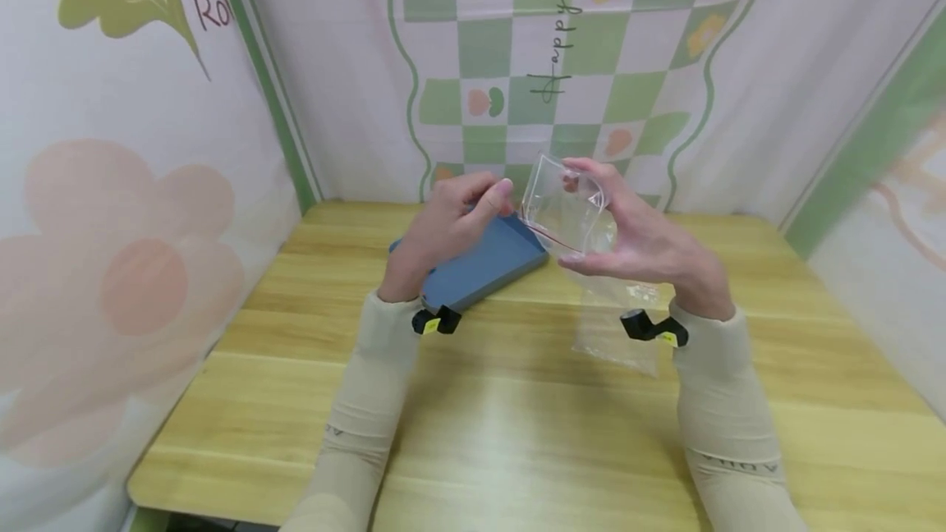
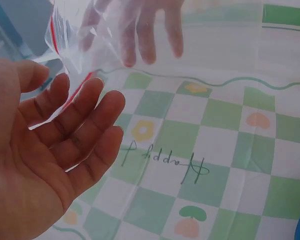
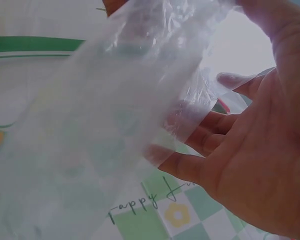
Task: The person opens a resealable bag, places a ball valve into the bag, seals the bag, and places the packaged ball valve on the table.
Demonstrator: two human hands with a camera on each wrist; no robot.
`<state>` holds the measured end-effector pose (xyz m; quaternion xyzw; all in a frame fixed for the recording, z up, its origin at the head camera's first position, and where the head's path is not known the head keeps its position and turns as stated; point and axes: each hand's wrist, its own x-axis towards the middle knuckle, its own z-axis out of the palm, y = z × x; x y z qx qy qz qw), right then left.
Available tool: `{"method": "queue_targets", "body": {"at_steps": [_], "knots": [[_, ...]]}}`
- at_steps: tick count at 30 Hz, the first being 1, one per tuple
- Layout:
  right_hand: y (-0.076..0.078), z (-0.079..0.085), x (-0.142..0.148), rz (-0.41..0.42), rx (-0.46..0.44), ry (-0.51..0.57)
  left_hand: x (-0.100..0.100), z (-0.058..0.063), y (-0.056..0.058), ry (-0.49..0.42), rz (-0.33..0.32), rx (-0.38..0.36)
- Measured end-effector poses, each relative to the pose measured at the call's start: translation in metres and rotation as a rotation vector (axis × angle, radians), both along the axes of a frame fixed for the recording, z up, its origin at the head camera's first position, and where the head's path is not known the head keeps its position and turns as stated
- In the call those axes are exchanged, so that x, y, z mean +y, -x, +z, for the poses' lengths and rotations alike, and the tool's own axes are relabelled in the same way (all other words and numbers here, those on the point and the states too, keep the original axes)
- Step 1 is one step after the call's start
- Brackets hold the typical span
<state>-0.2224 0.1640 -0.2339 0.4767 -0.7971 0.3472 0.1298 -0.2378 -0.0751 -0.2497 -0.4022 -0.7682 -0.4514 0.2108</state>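
Note:
In the head view, a clear zip bag [image 1: 565, 208] with a red line along its mouth is held up above the table by my right hand [image 1: 639, 232]. The right thumb and fingers span the mouth, and several fingers show through the film in the left wrist view. The rest of the bag [image 3: 85, 135] reaches far down from the hand. My left hand [image 1: 454, 220] is beside the mouth, its fingertips right at the red line [image 2: 92, 75]. Its fingers are loosely bent, and the palm [image 2: 27, 175] shows nothing in it.
A shallow blue tray [image 1: 484, 265] lies on the wooden table [image 1: 517, 442], partly behind the left hand. Printed cloth walls stand at the back [image 1: 332, 105], left and right. Each wrist carries a small black camera mount [image 1: 436, 320].

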Motion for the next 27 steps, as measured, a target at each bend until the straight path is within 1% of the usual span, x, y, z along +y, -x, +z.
{"method": "queue_targets", "body": {"at_steps": [5, 9, 13, 17, 21, 24, 27], "knots": [[0.000, -0.001, 0.001, -0.037, -0.032, -0.026, -0.007, -0.022, 0.029, 0.024, 0.044, -0.067], [-0.002, -0.003, 0.003, -0.050, -0.022, -0.021, -0.008, -0.032, 0.040, 0.072, 0.062, -0.124], [-0.001, -0.005, 0.006, -0.058, -0.009, -0.016, -0.008, -0.035, 0.051, 0.135, 0.063, -0.164], [0.003, -0.007, 0.012, -0.077, -0.044, -0.023, -0.007, -0.034, 0.065, 0.208, 0.070, -0.204], [0.007, -0.011, 0.017, -0.100, -0.075, -0.024, -0.006, -0.036, 0.078, 0.290, 0.090, -0.277], [0.011, -0.014, 0.020, -0.099, -0.080, -0.018, -0.008, -0.039, 0.088, 0.327, 0.098, -0.342], [0.015, -0.015, 0.020, -0.095, -0.081, -0.017, -0.010, -0.043, 0.098, 0.359, 0.102, -0.388]]}}
